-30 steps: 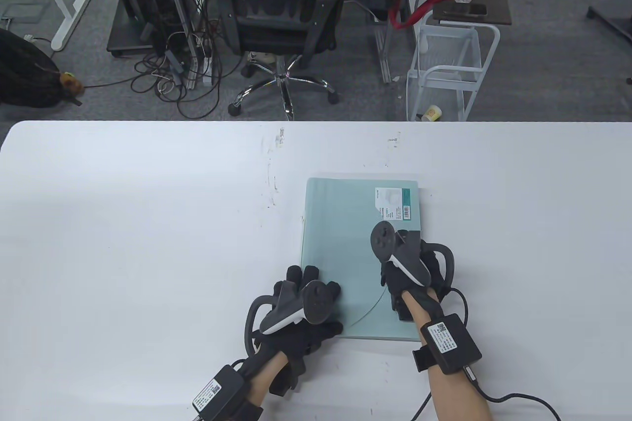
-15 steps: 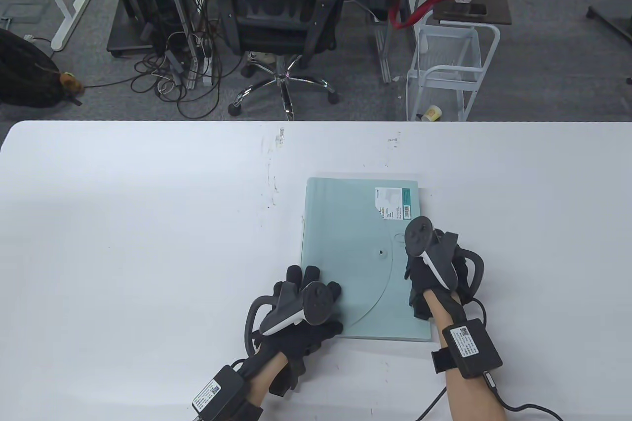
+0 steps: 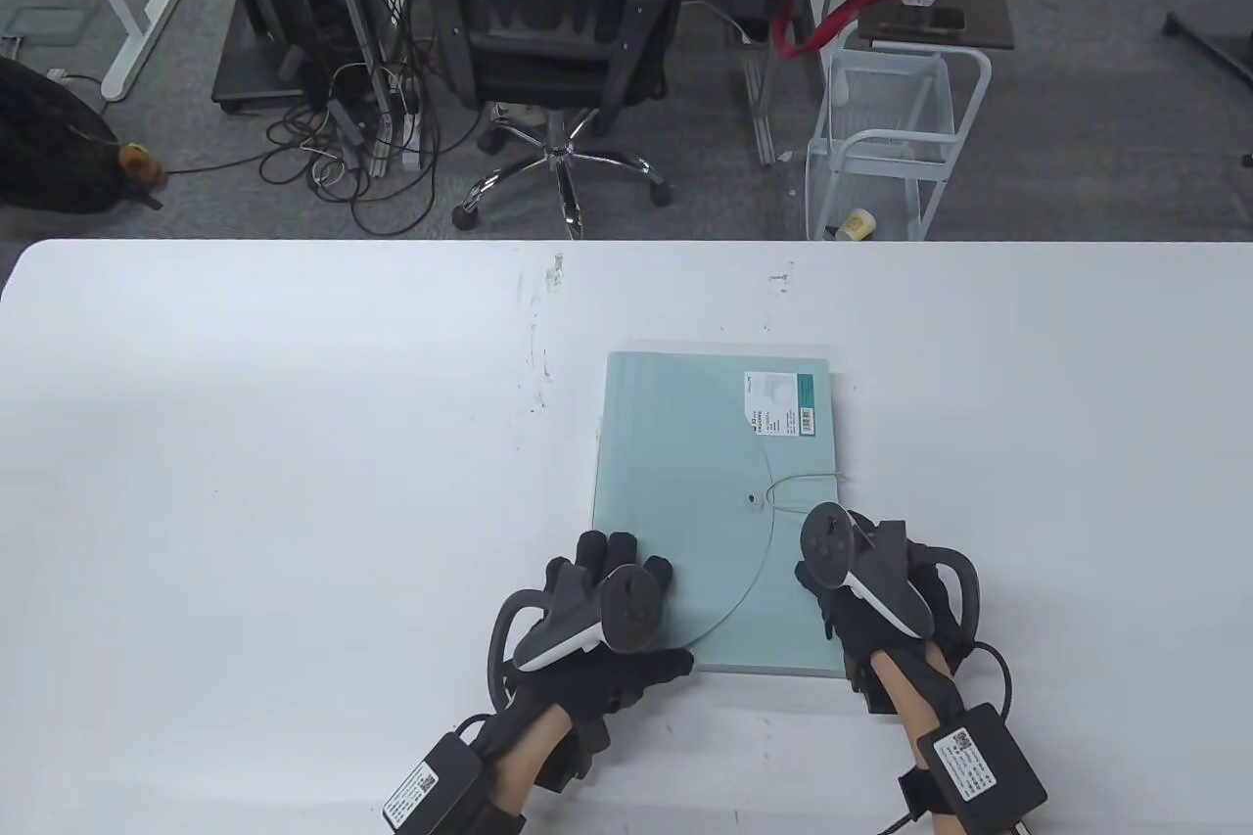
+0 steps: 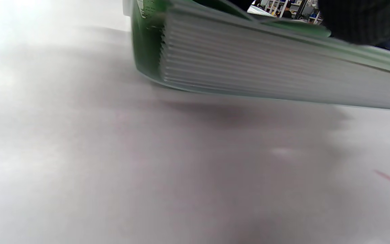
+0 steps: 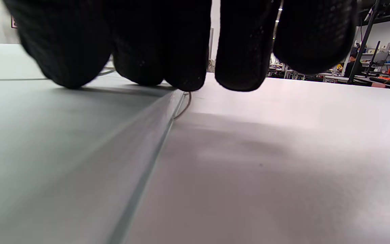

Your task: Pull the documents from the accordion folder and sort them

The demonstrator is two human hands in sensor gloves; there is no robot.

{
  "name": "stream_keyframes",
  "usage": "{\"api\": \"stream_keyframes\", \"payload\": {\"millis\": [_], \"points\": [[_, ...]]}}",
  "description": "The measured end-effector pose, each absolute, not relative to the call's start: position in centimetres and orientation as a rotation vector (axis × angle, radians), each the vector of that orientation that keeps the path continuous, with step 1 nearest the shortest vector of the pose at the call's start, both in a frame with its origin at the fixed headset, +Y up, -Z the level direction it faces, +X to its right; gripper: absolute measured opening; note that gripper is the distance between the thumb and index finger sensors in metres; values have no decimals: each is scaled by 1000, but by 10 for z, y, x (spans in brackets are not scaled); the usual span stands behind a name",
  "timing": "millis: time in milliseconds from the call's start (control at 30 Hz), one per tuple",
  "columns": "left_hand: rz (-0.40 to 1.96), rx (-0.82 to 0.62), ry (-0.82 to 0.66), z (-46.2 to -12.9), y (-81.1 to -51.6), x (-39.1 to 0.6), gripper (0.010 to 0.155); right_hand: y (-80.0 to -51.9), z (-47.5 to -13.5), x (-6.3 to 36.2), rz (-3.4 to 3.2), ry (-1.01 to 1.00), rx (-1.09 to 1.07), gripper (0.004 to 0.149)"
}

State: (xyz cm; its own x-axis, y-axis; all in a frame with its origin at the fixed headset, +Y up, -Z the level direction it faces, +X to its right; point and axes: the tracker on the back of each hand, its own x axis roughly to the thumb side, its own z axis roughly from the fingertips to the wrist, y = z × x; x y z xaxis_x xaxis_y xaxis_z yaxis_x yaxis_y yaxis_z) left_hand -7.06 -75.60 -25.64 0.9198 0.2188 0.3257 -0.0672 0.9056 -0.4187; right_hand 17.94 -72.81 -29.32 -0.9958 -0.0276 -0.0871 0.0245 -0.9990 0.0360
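Observation:
A pale green accordion folder (image 3: 685,443) lies shut and flat on the white table (image 3: 294,483), with a white label at its far right. A thin elastic cord (image 3: 803,481) runs from the round button (image 3: 751,499) to the folder's right edge. My left hand (image 3: 612,595) rests with spread fingers on the near left corner, thumb along the near edge. The left wrist view shows the pleated side (image 4: 249,67). My right hand (image 3: 861,580) sits at the near right edge. Its fingertips (image 5: 185,67) touch the folder's edge (image 5: 80,135) next to the cord (image 5: 185,101).
The table's far edge runs across the middle of the table view. Beyond it stand an office chair (image 3: 558,23), a white wire cart (image 3: 891,140) and floor cables. Bare table lies to the left and right of the folder.
My right hand has moved from over the folder's button to its right edge and back toward me. The button and cord have come into view. My left hand has barely moved.

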Motion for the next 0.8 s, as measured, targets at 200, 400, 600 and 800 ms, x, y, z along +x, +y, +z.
{"api": "stream_keyframes", "payload": {"millis": [200,400,600,800], "points": [[142,-392,-386,-255,-755,-72,98,-733,-294,184,-3169,-82,165,50],[279,-327,-356,-259,-747,-86,95,-734,-294,178,-3135,-85,175,50],[496,-198,-303,-259,-722,-111,90,-734,-294,178,-3139,-99,182,49],[627,15,-133,-256,-696,-155,85,-734,-294,180,-3154,-111,189,49]]}}
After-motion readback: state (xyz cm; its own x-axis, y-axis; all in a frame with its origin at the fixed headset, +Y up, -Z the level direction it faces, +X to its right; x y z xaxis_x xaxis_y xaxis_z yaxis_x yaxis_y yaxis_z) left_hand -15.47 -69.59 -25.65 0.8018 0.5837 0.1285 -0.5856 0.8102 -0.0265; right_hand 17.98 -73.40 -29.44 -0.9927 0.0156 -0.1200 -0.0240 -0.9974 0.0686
